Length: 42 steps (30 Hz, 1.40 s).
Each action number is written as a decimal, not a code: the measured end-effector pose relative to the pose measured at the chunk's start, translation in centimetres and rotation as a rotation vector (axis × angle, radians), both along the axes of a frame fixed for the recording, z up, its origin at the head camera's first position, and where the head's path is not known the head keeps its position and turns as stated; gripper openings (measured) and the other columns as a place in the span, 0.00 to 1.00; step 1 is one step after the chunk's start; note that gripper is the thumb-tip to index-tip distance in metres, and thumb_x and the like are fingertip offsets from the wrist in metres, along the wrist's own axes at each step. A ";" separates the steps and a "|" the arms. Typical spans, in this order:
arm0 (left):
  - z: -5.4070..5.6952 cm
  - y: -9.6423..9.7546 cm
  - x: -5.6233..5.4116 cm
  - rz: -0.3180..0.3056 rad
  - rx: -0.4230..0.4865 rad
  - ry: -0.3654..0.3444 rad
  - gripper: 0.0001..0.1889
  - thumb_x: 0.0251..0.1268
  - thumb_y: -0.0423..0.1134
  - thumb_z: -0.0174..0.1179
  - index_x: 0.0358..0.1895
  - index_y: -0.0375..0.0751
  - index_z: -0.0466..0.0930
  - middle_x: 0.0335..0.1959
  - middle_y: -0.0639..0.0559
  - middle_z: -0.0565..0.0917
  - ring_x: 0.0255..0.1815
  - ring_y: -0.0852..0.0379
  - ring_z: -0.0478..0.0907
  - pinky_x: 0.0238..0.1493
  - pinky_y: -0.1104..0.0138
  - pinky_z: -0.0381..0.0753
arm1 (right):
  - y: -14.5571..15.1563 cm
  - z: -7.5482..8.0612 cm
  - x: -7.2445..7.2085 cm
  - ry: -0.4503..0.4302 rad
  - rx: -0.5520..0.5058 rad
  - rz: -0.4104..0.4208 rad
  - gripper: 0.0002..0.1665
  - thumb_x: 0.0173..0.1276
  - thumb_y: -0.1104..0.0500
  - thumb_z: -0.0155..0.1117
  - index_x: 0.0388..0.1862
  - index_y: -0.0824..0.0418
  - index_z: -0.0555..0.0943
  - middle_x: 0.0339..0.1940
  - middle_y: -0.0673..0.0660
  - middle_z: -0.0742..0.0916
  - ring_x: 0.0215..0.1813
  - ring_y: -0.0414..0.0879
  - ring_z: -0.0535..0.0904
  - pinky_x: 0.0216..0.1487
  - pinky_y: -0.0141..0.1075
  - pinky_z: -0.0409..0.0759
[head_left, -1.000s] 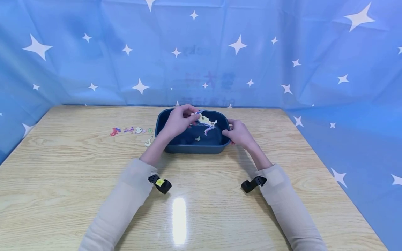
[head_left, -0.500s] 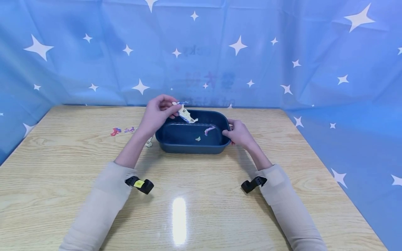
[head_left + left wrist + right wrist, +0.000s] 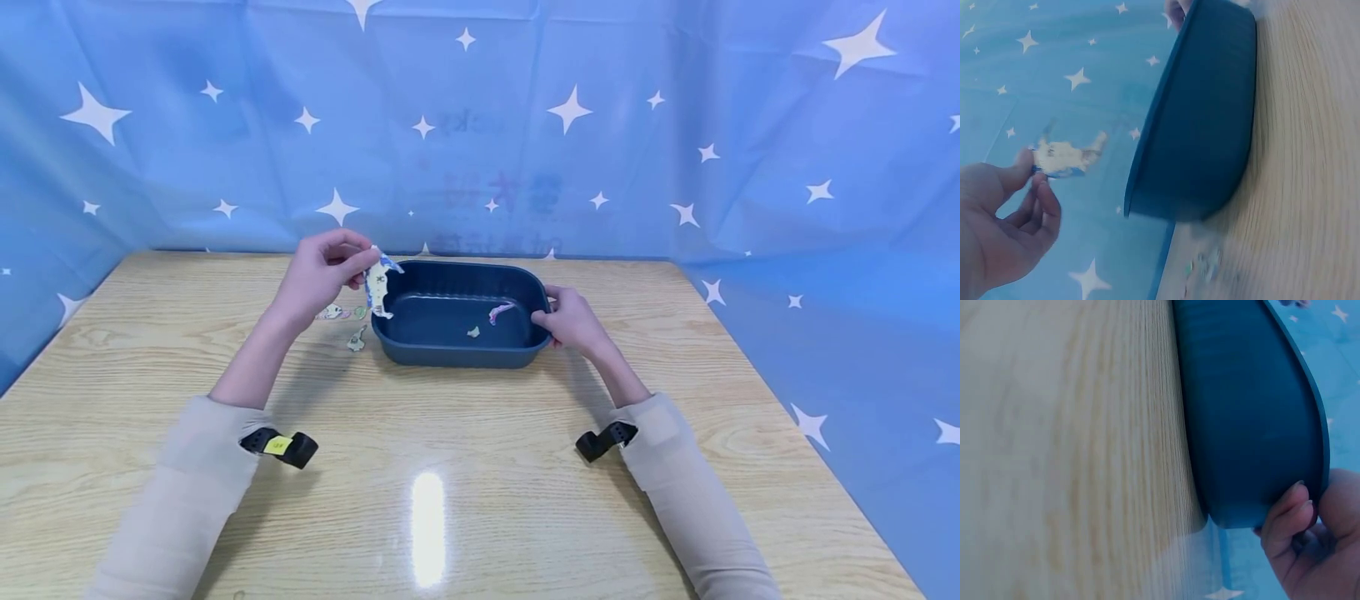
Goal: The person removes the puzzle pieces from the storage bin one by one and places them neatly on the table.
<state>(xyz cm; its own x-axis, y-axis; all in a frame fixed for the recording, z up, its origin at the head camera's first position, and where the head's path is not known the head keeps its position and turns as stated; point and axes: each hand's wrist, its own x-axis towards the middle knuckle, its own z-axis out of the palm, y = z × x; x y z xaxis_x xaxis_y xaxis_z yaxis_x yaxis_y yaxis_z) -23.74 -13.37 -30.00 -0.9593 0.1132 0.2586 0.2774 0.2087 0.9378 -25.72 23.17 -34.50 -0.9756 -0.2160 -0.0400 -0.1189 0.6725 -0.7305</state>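
Observation:
My left hand [image 3: 315, 275] pinches a flat cream-and-blue cutout [image 3: 377, 287] between thumb and fingertips, in the air by the left end of a dark blue bin [image 3: 465, 357]. Blurred in the left wrist view, the cutout [image 3: 1063, 158] has an irregular outline with thin parts sticking out. Around the bin's right end wall, my right hand [image 3: 573, 317] grips the rim, thumb on the inner side and fingers outside; the right wrist view shows these fingers [image 3: 1291, 515] against the wall. Inside the bin lie a pink-purple piece [image 3: 500, 312] and a small pale piece [image 3: 473, 332].
Left of the bin, on the wooden table [image 3: 480, 450], lie a cream piece [image 3: 356, 339], a whitish piece [image 3: 333, 312] and a green piece [image 3: 360, 312]. A blue curtain with white stars [image 3: 480, 125] hangs behind the table and along its sides.
The left hand has moved leftward from over the bin to past its left end, carrying the cutout, which has turned to hang downward. The right hand and bin have stayed still.

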 end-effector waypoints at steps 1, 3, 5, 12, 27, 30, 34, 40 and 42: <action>0.0 -0.4 0.1 0.000 -0.037 -0.011 0.12 0.73 0.40 0.63 0.48 0.33 0.82 0.31 0.49 0.82 0.30 0.52 0.78 0.34 0.69 0.81 | 0.0 0.0 0.0 0.000 -0.001 0.000 0.34 0.73 0.64 0.56 0.76 0.68 0.64 0.13 0.54 0.78 0.19 0.62 0.79 0.21 0.39 0.77; -0.2 -1.2 0.4 0.002 -0.106 -0.044 0.14 0.75 0.41 0.61 0.50 0.32 0.81 0.31 0.48 0.81 0.31 0.51 0.78 0.33 0.69 0.80 | 0.0 0.1 0.1 -0.001 0.000 0.000 0.34 0.73 0.64 0.56 0.76 0.68 0.64 0.13 0.54 0.78 0.19 0.63 0.79 0.21 0.40 0.77; -0.4 -1.9 0.6 -0.002 -0.168 -0.083 0.15 0.76 0.42 0.59 0.52 0.31 0.80 0.32 0.47 0.80 0.32 0.52 0.78 0.31 0.70 0.78 | 0.0 0.1 0.1 -0.002 0.001 -0.001 0.34 0.73 0.64 0.56 0.76 0.68 0.64 0.13 0.54 0.78 0.19 0.63 0.79 0.21 0.39 0.77; -1.6 -3.9 0.9 -0.042 -0.283 -0.204 0.13 0.78 0.35 0.54 0.52 0.24 0.75 0.36 0.45 0.78 0.34 0.57 0.76 0.37 0.70 0.80 | -0.1 0.1 0.1 -0.012 -0.010 -0.008 0.34 0.73 0.64 0.56 0.76 0.68 0.63 0.13 0.54 0.78 0.17 0.58 0.78 0.21 0.38 0.77; -4.0 -6.3 0.5 -0.095 -0.399 -0.394 0.17 0.73 0.32 0.58 0.56 0.21 0.71 0.38 0.44 0.78 0.37 0.56 0.77 0.40 0.68 0.82 | 0.0 0.0 0.0 -0.021 -0.018 -0.017 0.34 0.73 0.64 0.56 0.77 0.67 0.63 0.14 0.54 0.78 0.16 0.57 0.77 0.20 0.35 0.75; -4.2 -6.4 0.6 -0.091 -0.428 -0.407 0.15 0.72 0.33 0.60 0.53 0.23 0.72 0.33 0.46 0.79 0.34 0.56 0.77 0.37 0.67 0.82 | -0.1 0.1 0.1 -0.020 -0.018 -0.017 0.34 0.74 0.64 0.56 0.77 0.67 0.63 0.14 0.55 0.78 0.17 0.57 0.77 0.20 0.36 0.76; -4.4 -6.5 0.7 -0.094 -0.444 -0.421 0.14 0.71 0.33 0.61 0.49 0.23 0.73 0.33 0.46 0.80 0.33 0.56 0.77 0.34 0.68 0.81 | -0.1 0.2 0.2 -0.019 -0.012 -0.015 0.34 0.74 0.64 0.56 0.77 0.67 0.64 0.14 0.54 0.78 0.18 0.59 0.78 0.22 0.39 0.78; -4.5 -6.8 0.7 -0.075 -0.470 -0.415 0.15 0.69 0.33 0.63 0.48 0.22 0.73 0.33 0.45 0.81 0.32 0.57 0.77 0.33 0.69 0.81 | -0.1 0.2 0.2 -0.023 -0.007 -0.018 0.34 0.74 0.64 0.56 0.77 0.66 0.63 0.14 0.55 0.78 0.18 0.60 0.78 0.22 0.39 0.78; -4.6 -6.8 0.6 -0.065 -0.477 -0.416 0.15 0.69 0.33 0.63 0.48 0.23 0.74 0.33 0.45 0.81 0.32 0.57 0.77 0.33 0.69 0.81 | -0.1 0.2 0.1 -0.025 -0.007 -0.016 0.34 0.74 0.64 0.56 0.77 0.67 0.63 0.14 0.55 0.78 0.17 0.58 0.78 0.22 0.39 0.77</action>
<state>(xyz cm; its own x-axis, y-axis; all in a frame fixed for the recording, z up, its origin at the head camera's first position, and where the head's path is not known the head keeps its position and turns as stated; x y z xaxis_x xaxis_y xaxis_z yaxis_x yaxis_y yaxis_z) -23.12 -20.18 -34.59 -0.9560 0.1850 -0.2279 -0.0643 0.6254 0.7776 -25.60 23.04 -34.27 -0.9777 -0.2004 -0.0629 -0.0898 0.6694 -0.7375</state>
